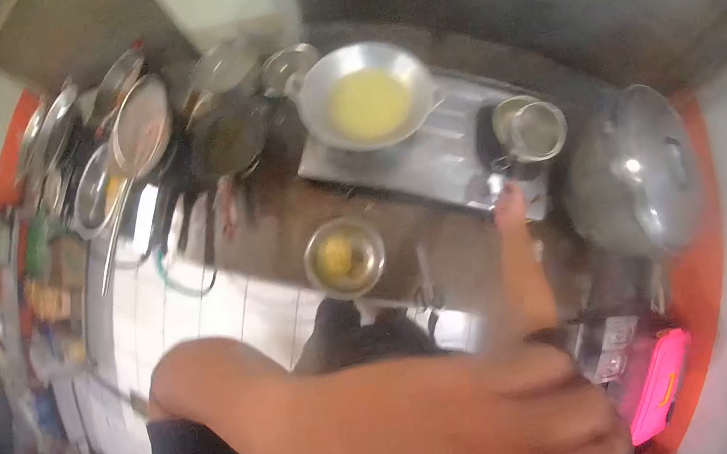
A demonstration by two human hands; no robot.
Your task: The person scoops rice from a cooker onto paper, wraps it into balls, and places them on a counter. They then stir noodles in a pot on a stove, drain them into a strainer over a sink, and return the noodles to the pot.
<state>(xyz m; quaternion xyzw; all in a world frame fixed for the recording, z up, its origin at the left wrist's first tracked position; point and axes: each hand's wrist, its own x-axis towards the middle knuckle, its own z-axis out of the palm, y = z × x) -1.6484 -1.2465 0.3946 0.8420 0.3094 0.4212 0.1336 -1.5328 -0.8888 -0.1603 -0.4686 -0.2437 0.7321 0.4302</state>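
Observation:
Large and blurred, my left hand (476, 421) crosses the foreground close to the camera; motion smears its fingers and nothing can be made out in them. My right hand (509, 204) reaches to the front right corner of the metal stove (453, 128), just below a round strainer or small pot (536, 131); its fingers are too small and blurred to read. A wide metal pan (318, 104) holding yellow liquid (369, 104) rests on the stove's left part. In front of the stove, a small metal bowl (375, 274) contains something yellow (335, 256).
A big lidded metal pot (635, 169) stands right of the stove. Pans and a long-handled strainer (141, 125) are at the left. Utensils (198, 227) lie along the counter (271, 224). A bright pink item (659, 384) is at the lower right.

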